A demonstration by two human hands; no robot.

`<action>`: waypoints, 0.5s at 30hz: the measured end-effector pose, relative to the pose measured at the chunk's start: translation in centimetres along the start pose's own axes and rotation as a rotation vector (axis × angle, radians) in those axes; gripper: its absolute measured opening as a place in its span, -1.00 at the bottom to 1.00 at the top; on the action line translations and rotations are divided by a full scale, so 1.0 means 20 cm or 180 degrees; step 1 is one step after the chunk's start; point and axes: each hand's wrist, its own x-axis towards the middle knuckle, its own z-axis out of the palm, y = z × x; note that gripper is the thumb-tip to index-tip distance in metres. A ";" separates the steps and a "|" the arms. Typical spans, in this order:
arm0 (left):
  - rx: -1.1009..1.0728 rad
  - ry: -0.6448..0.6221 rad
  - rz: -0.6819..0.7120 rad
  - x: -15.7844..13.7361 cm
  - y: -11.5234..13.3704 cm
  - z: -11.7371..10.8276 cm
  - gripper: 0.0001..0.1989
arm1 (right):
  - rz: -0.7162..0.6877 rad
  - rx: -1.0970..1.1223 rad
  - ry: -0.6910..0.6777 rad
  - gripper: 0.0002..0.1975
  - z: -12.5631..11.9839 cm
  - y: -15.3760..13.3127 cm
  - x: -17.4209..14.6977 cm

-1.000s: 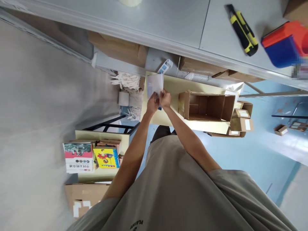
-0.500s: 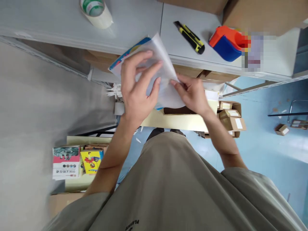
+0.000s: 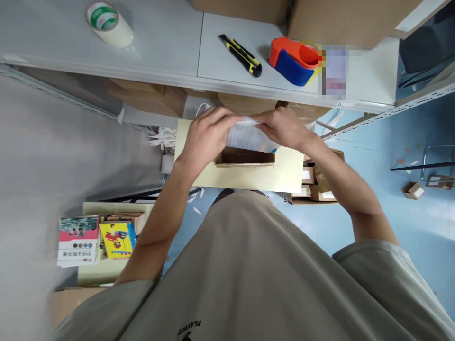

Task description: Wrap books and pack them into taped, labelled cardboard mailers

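Note:
My left hand [image 3: 209, 137] and my right hand [image 3: 286, 128] grip the top edge of a plastic-wrapped book [image 3: 249, 136], thumbs and fingers pinched close together. Its wrapping is clear and wrinkled, and only a little blue shows at the lower right corner. My fingers cover both upper corners. Just below it is an open cardboard box [image 3: 245, 165] on a pale yellow board [image 3: 234, 179]. The book hangs at the box's far side, overlapping the opening; I cannot tell how far its lower edge reaches inside.
On the grey shelf [image 3: 170, 47] lie a tape roll [image 3: 119, 31], a black-and-yellow utility knife [image 3: 241, 56] and an orange-and-blue tape dispenser [image 3: 293, 61]. Large cartons [image 3: 348, 23] stand behind. Books [image 3: 78, 239] are stacked at lower left, small boxes [image 3: 320, 189] at right.
The book has come down from above the shelf edge to the box and now hangs more upright. My left hand has gone from spread fingers on the wrap to gripping its top edge.

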 end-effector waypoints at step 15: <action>0.0125 -0.0782 -0.0861 -0.16 -0.12 0.24 -0.57 | 0.0067 0.0117 -0.0914 -0.59 0.36 0.04 0.14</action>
